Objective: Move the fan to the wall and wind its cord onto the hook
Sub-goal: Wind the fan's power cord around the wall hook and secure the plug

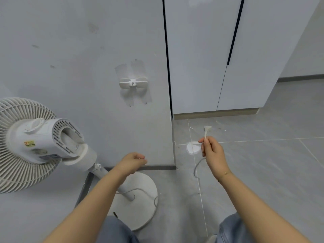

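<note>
Grey wall — hook, fan

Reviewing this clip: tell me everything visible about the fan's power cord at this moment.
The cord is thin, pale grey and looks like flexible plastic. It starts near the pole on the fan's round base, curves across the base and trails loosely over the floor tiles, then rises to the right hand, which pinches it just below the white plug. The plug end sticks up above the fingers. No part of it is wound on the wall hook yet.
</note>
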The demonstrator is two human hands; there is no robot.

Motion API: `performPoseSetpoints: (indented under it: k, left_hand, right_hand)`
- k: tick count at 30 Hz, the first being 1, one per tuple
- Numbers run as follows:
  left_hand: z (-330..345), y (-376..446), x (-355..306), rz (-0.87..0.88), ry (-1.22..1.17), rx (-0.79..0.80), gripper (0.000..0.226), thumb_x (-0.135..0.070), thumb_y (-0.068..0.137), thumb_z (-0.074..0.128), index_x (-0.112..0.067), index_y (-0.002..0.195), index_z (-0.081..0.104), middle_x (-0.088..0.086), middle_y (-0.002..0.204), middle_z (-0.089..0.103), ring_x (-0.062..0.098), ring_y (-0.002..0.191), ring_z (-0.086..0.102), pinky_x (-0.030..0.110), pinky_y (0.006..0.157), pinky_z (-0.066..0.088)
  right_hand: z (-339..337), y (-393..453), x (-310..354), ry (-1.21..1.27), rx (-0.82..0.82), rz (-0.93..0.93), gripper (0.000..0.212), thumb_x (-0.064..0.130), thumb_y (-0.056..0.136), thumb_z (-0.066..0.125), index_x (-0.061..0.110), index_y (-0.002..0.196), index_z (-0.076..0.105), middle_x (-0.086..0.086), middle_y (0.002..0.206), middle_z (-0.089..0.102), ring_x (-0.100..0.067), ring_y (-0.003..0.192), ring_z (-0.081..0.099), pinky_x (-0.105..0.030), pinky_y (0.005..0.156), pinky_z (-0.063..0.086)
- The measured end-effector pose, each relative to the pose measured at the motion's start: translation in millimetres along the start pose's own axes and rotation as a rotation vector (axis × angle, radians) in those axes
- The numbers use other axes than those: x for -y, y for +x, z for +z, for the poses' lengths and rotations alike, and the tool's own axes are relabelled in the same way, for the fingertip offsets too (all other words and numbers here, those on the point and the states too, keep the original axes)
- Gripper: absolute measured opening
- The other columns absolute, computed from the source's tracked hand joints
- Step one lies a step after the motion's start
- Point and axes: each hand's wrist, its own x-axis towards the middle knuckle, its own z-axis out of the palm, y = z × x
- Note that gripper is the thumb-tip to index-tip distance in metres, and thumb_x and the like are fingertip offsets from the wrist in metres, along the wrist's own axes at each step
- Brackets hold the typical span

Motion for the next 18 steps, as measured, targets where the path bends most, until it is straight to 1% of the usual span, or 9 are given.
performPoseSetpoints:
  k: [1, 2, 4, 5, 7, 8, 10, 15, 18]
  left_hand:
    - [-2.7, 1.5, -6.8, 0.011, -0.025, -0.003, 0.009, -0.017, 0.092, 0.056, -0.016, 0.1, 0.058, 0.005, 0.098, 0.055, 0.019, 0.089, 0.05, 0.027, 0.073, 0.042]
    - [-5.0, 3.9, -15.2, 0.016, -0.047, -0.008, 0.008, -0.017, 0.093, 0.055, -0.014, 0.099, 0.06, 0.005, 0.097, 0.056, 0.019, 0.092, 0.052, 0.029, 0.076, 0.043]
    - [-7.7, 8.7, -31.0, 0.018, -0.056, -0.017, 0.015, -0.02, 0.095, 0.053, -0.012, 0.103, 0.062, 0.005, 0.103, 0.06, 0.019, 0.099, 0.055, 0.03, 0.082, 0.045]
    - [-8.5, 9.9, -38.1, 0.025, -0.057, -0.021, 0.016, -0.02, 0.095, 0.052, -0.011, 0.104, 0.063, 0.005, 0.106, 0.061, 0.019, 0.101, 0.056, 0.03, 0.081, 0.045]
    - [-8.0, 13.4, -57.4, 0.049, -0.07, -0.019, 0.015, -0.02, 0.095, 0.052, -0.012, 0.1, 0.063, 0.006, 0.108, 0.063, 0.018, 0.098, 0.058, 0.026, 0.075, 0.046]
    - [-8.0, 13.9, -65.3, 0.066, -0.078, -0.015, 0.014, -0.02, 0.095, 0.052, -0.012, 0.099, 0.063, 0.006, 0.108, 0.064, 0.018, 0.096, 0.058, 0.024, 0.071, 0.046]
    - [-8.9, 11.3, -85.3, 0.105, -0.102, 0.012, 0.015, -0.02, 0.095, 0.051, -0.013, 0.1, 0.064, 0.006, 0.107, 0.066, 0.017, 0.092, 0.06, 0.022, 0.067, 0.046]
    - [-30.7, -18.2, -131.2, 0.202, -0.163, 0.053, 0.014, -0.02, 0.092, 0.055, -0.013, 0.099, 0.066, 0.002, 0.095, 0.066, 0.012, 0.08, 0.058, 0.022, 0.069, 0.047]
    - [-51.3, -40.4, -149.7, 0.242, -0.209, 0.046, 0.017, -0.021, 0.092, 0.054, -0.013, 0.101, 0.066, -0.001, 0.091, 0.067, 0.011, 0.08, 0.059, 0.023, 0.071, 0.048]
  right_hand:
    - [-5.4, -0.3, -0.3, -0.007, -0.003, -0.017, 0.026, 0.013, 0.102, 0.035, 0.005, 0.095, 0.059, -0.003, 0.067, 0.043, -0.012, 0.062, 0.04, -0.024, 0.06, 0.038]
    - [-11.6, 1.2, 0.7, -0.021, -0.002, -0.032, 0.025, 0.013, 0.101, 0.035, 0.005, 0.095, 0.059, -0.002, 0.066, 0.043, -0.012, 0.061, 0.04, -0.025, 0.06, 0.037]
    - [-24.0, 5.8, 6.8, -0.069, 0.03, -0.057, 0.025, 0.015, 0.102, 0.036, 0.008, 0.095, 0.059, 0.0, 0.064, 0.041, -0.011, 0.059, 0.037, -0.025, 0.058, 0.035]
    - [-27.4, 8.5, 12.1, -0.095, 0.062, -0.076, 0.025, 0.017, 0.102, 0.036, 0.01, 0.094, 0.059, 0.001, 0.062, 0.04, -0.01, 0.057, 0.036, -0.025, 0.056, 0.033]
    - [-33.5, 18.2, 26.3, -0.176, 0.127, -0.13, 0.023, 0.022, 0.101, 0.037, 0.016, 0.092, 0.058, 0.001, 0.06, 0.039, -0.01, 0.054, 0.033, -0.027, 0.053, 0.031]
    - [-32.9, 22.0, 32.7, -0.232, 0.156, -0.161, 0.023, 0.023, 0.101, 0.037, 0.019, 0.091, 0.057, -0.001, 0.061, 0.039, -0.011, 0.054, 0.034, -0.028, 0.054, 0.031]
    - [-29.9, 28.3, 48.4, -0.347, 0.206, -0.229, 0.022, 0.024, 0.101, 0.038, 0.022, 0.09, 0.057, -0.004, 0.061, 0.041, -0.014, 0.056, 0.037, -0.03, 0.056, 0.033]
    - [-15.8, 22.2, 101.9, -0.472, 0.295, -0.372, 0.023, 0.027, 0.101, 0.035, 0.019, 0.092, 0.055, -0.003, 0.058, 0.041, -0.012, 0.051, 0.034, -0.029, 0.056, 0.03]
    - [-12.0, 9.9, 130.9, -0.479, 0.335, -0.428, 0.02, 0.029, 0.1, 0.035, 0.025, 0.09, 0.052, -0.013, 0.063, 0.045, -0.014, 0.053, 0.034, -0.03, 0.056, 0.031]
